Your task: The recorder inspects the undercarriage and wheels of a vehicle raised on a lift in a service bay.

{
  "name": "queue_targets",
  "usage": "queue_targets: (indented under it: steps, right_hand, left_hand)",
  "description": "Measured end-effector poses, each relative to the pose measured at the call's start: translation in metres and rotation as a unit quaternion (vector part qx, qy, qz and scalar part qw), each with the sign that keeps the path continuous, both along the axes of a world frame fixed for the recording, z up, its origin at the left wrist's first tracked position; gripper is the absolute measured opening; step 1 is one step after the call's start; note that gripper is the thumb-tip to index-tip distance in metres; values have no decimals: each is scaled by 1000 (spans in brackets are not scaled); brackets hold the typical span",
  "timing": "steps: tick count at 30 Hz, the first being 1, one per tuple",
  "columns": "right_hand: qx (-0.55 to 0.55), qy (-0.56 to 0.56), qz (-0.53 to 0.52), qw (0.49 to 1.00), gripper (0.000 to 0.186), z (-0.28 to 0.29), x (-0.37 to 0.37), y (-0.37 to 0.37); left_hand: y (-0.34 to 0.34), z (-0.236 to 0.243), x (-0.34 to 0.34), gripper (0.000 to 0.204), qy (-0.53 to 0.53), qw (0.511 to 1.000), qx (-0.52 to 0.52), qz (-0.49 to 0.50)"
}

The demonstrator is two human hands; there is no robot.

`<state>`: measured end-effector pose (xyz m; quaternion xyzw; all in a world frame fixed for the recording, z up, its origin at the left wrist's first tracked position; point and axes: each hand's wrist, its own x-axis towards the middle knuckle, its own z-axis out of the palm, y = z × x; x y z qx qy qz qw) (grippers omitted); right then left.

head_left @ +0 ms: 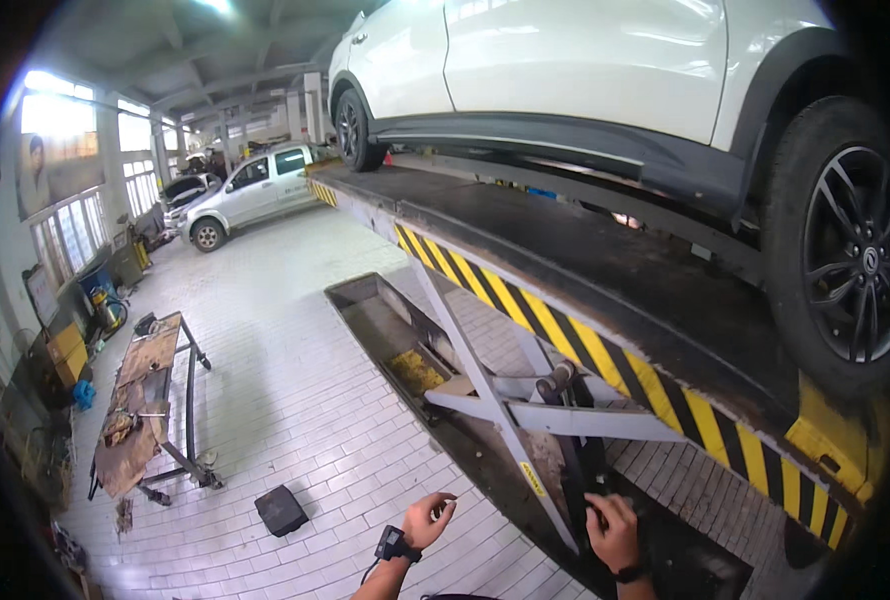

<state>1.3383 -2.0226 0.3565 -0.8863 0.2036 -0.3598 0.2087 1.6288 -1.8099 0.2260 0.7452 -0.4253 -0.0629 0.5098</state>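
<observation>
My left hand is raised at the lower middle, its thumb apart from loosely bent fingers and nothing held. A small black device is strapped to that wrist. To its right, my right hand is also empty, with loosely curled, parted fingers and a dark band at the wrist. It appears in front of the lower part of a scissor lift; contact with it is not visible. On the lift's black-and-yellow-edged platform stands a white car, its near wheel at the right.
A long recess in the tiled floor runs beneath the lift. At left are a wheeled wooden-topped bench with tools on it and a black box on the floor. Farther back stands a silver pickup.
</observation>
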Motion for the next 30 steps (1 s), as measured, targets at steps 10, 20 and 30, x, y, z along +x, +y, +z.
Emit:
queue_targets:
  steps: [10,20,30]
  right_hand:
    - [-61,30,47,997,25,-13,178,27]
    - [19,33,153,988,19,-44,433,26]
    - [157,-8,253,954,14,-100,764,14]
  left_hand:
    - [125,-123,119,26,213,972,-13,95]
    - [257,-277,284,37,365,878,153,270]
    - [437,-348,286,65,724,563,182,354]
